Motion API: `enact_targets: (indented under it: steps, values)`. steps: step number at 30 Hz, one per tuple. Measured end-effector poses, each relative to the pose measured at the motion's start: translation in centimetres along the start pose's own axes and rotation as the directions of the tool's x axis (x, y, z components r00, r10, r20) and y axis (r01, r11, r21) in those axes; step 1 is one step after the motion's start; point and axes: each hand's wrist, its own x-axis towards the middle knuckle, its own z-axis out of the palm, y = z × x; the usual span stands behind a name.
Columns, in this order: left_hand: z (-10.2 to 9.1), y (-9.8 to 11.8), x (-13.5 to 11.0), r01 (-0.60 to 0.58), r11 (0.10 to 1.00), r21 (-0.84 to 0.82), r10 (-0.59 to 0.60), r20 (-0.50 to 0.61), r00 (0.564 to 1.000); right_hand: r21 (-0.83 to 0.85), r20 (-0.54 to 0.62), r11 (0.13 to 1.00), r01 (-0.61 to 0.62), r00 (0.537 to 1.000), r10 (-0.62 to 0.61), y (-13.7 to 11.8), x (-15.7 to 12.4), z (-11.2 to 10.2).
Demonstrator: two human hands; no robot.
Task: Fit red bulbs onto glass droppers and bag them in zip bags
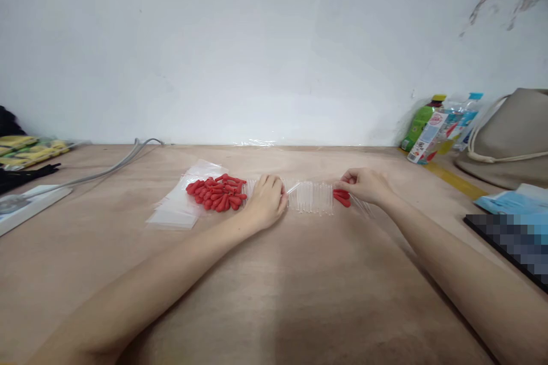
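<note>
A row of clear plastic tubes [310, 197] lies across the wooden table [274, 296] between my two hands. My left hand [265, 201] is closed at the row's left end, its fingers pinched on a clear tube. Just left of it lies a pile of several red rubber bulbs [217, 193] on a stack of clear plastic bags [180, 208]. At the row's right end, my right hand [366, 185] is closed over a couple of red bulbs [341, 197] and clear tubes.
A grey cable [107, 170] and a white power strip [25, 205] sit at the left, with yellow-green packets [25, 148] behind. At the right stand bottles [432, 125], a beige bag [509, 137], blue packets [509, 201] and a dark flat object [509, 239].
</note>
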Motion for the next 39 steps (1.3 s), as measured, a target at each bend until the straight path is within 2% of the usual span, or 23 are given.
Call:
enact_targets:
  steps: [2,5,9,13,18,21,23,25,28,30,32,36,39]
  values:
    - [-0.7,-0.6,-1.7,-0.064,0.996,-0.054,0.065,0.025,0.998,-0.012,0.031,0.999,0.042,0.999,-0.041,0.0,0.0,0.1]
    - [-1.3,-1.3,-3.4,-0.085,0.990,-0.110,0.086,0.007,0.996,-0.081,0.054,0.990,0.118,0.992,-0.114,-0.2,-0.1,0.3]
    - [-1.1,-1.6,-4.0,-0.148,0.978,-0.149,0.138,-0.077,0.987,-0.215,0.074,0.956,0.199,0.979,-0.187,-0.1,-0.2,0.9]
    - [-0.7,-1.3,-4.2,-0.178,0.965,-0.191,0.164,-0.086,0.983,-0.225,0.069,0.953,0.202,0.979,-0.191,0.1,-0.1,1.3]
    - [-0.8,-1.1,-4.3,-0.100,0.962,-0.252,0.087,-0.064,0.994,-0.107,-0.056,0.979,0.175,0.982,-0.181,0.0,0.2,0.4]
    - [-0.7,-1.3,-4.3,-0.071,0.961,-0.266,0.053,-0.074,0.996,0.127,-0.170,0.977,0.173,0.974,-0.151,-1.1,-0.1,0.5]
    - [-0.6,-1.4,-4.2,-0.058,0.961,-0.269,0.038,-0.080,0.996,0.318,-0.238,0.923,0.219,0.960,-0.146,-2.5,-1.0,1.4]
    - [-0.6,-1.5,-4.2,-0.049,0.963,-0.266,0.027,-0.087,0.996,0.423,-0.288,0.844,0.329,0.932,-0.219,-4.2,-2.2,2.7]
    - [-0.7,-1.5,-4.1,-0.036,0.966,-0.256,0.014,-0.087,0.996,0.388,-0.321,0.774,0.501,0.860,-0.397,-6.3,-4.3,4.5]
    - [-0.7,-1.5,-4.1,-0.031,0.969,-0.247,0.011,-0.084,0.996,0.365,-0.308,0.742,0.562,0.825,-0.473,-6.9,-5.4,5.0]
    - [-0.7,-1.5,-4.1,-0.032,0.969,-0.244,0.011,-0.083,0.996,0.343,-0.297,0.741,0.578,0.815,-0.498,-7.2,-6.1,4.7]
    - [-0.6,-1.5,-4.0,-0.037,0.965,-0.260,0.018,-0.075,0.997,0.300,-0.265,0.769,0.564,0.824,-0.501,-7.4,-6.7,3.7]
    - [-0.6,-1.6,-4.0,-0.058,0.960,-0.272,0.040,-0.072,0.997,0.315,-0.270,0.747,0.586,0.809,-0.521,-7.5,-6.8,3.5]
